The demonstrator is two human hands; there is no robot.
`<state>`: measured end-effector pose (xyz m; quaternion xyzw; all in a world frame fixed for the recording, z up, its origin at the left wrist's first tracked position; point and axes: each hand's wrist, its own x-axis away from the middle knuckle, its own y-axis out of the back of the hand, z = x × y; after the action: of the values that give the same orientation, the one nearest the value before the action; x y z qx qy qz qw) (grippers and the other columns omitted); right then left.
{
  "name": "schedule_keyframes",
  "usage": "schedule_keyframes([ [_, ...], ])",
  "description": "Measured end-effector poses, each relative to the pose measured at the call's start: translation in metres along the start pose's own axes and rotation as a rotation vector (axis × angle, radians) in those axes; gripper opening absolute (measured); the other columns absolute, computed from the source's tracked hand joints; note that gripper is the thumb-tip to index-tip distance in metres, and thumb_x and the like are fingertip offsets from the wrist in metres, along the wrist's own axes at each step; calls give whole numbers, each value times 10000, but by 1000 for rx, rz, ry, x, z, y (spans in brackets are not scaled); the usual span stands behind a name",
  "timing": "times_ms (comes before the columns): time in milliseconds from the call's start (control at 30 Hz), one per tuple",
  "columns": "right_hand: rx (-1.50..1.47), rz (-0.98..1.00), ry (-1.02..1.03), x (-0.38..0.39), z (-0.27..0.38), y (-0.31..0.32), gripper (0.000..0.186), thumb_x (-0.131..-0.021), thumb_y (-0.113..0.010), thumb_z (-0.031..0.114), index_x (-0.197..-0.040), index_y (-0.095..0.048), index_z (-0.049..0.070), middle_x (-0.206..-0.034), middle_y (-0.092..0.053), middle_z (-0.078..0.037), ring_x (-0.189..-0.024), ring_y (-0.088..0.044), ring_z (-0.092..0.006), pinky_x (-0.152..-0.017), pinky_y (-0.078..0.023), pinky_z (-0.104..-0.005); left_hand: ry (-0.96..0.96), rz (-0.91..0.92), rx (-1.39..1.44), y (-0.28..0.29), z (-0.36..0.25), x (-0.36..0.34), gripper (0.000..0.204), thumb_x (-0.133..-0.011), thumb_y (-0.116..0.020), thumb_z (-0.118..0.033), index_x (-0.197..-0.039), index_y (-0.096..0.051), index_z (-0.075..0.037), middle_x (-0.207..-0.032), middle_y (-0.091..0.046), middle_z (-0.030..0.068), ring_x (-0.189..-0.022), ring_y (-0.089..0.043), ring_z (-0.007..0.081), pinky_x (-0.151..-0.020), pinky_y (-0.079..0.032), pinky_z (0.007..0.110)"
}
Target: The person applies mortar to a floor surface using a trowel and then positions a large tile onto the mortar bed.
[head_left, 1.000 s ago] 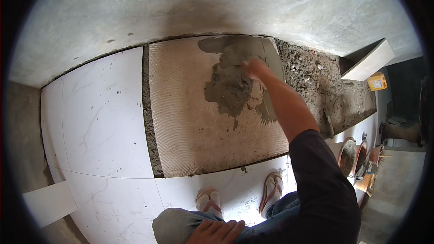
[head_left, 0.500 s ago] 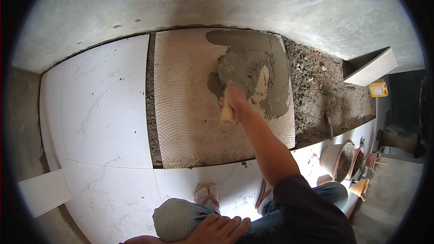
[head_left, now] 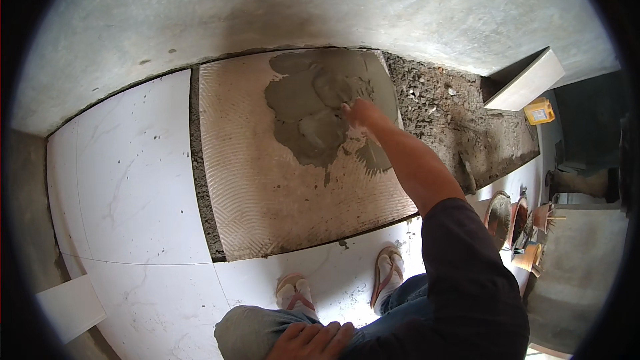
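Blue denim covers the person's legs (head_left: pixel 407 308) at the bottom of the frame, where the left hand (head_left: pixel 312 341) rests with its fingers loosely extended and no visible object in it. Beyond the feet, white marble-patterned floor tiles (head_left: pixel 147 160) are already down across the lower centre and left. A large ridged tile (head_left: pixel 267 207) lies in the middle of the frame, buff grooved face up, a rough strip separating it from the white tiles on its left. By the look of it the coating is only part done: wet grey mortar (head_left: pixel 287 103) spreads over the upper right part, while the left side and the near part are mostly bare. The right hand (head_left: pixel 363 113) is over this patch, fingers curled closed around what appears to be a trowel (head_left: pixel 331 87); its handle is hidden and its blade blends with the mortar. At right, the rough bed (head_left: pixel 433 103) remains untiled, reaching toward a leaning tile (head_left: pixel 527 83).
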<state>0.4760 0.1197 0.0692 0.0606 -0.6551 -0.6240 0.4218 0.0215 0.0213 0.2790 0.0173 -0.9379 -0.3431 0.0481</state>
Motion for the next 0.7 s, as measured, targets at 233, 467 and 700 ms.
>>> schedule_keyframes([
  [233,-221,30,-180,26,-52,-15,663,-962,-355,493,-904,-635,-105,-757,-651,-255,-824,-667,-347,-747,-510,-447,16,13,-5,-3,-8,-5,506,-832,-548,-240,-1297,-479,-52,-1117,-593,118,-982,-569,273,-819,-446,426],
  [467,-1060,145,-529,57,7,-34,586,-970,-389,460,-1143,-503,-89,-766,-596,-151,-630,-604,-241,-569,-508,-398,25,129,63,5,-11,-13,510,-844,-539,-271,-1299,-473,-50,-1137,-584,119,-999,-567,285,-858,-432,445],
  [700,-1226,220,-450,10,115,-23,491,-956,-415,438,-1084,-519,-25,-747,-550,-132,-614,-570,-227,-563,-503,-395,61,131,71,7,-3,-4,508,-873,-518,-302,-1315,-458,-59,-1178,-564,123,-1037,-560,289,-906,-418,461],
])
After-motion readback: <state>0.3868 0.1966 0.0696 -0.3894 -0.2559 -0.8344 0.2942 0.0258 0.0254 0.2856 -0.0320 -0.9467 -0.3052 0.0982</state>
